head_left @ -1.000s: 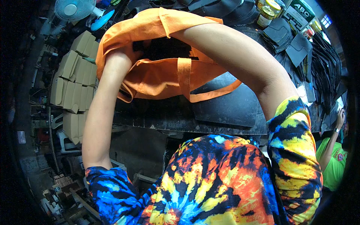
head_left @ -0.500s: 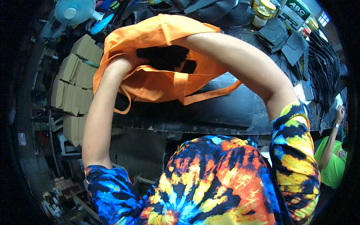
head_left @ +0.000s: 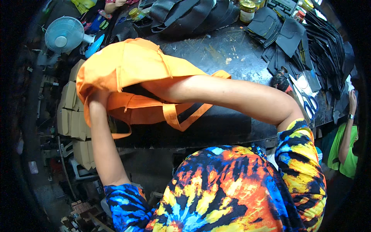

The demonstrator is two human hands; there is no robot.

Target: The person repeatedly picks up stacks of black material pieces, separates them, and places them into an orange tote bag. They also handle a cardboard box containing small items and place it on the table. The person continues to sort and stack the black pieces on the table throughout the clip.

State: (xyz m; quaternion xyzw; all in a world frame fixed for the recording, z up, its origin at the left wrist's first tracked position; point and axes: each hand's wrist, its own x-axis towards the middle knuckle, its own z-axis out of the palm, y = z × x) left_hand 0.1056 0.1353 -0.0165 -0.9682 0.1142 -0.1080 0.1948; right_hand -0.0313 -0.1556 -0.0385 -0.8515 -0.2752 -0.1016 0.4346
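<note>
Orange fabric bag (head_left: 131, 65) being held up over dark worktable (head_left: 216, 54), at its left end. Both hands being hidden inside bag, forearms swallowed by opening; finger state cannot be told. Handle loops (head_left: 174, 118) hanging below.

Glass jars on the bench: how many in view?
3, maybe more cut off at the top rim. One yellow-lidded jar at upper left beside the black pieces, one jar at top centre, one partly cropped jar at upper right.
</note>
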